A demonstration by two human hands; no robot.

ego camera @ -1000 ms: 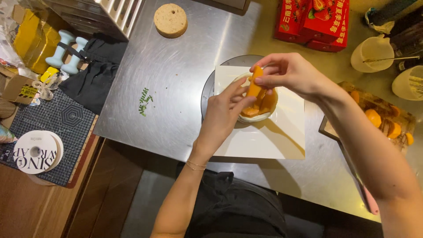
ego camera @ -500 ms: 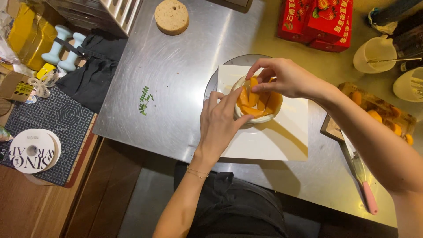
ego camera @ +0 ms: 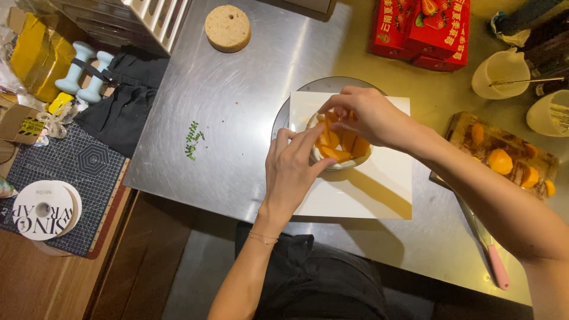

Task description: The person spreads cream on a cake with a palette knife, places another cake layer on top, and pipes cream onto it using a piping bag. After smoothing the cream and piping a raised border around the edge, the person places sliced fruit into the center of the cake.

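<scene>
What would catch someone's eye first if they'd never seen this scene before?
Most striking are the bright orange fruit slices heaped on a small white cake at the centre of the steel table, with the left hand steadying it and the right hand setting a slice on top. Next comes the red strawberry box at the top right, then more cut orange fruit on a wooden board at the right edge.

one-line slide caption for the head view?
Both hands, left hand and right hand, arrange orange fruit slices on a small white cake.
</scene>
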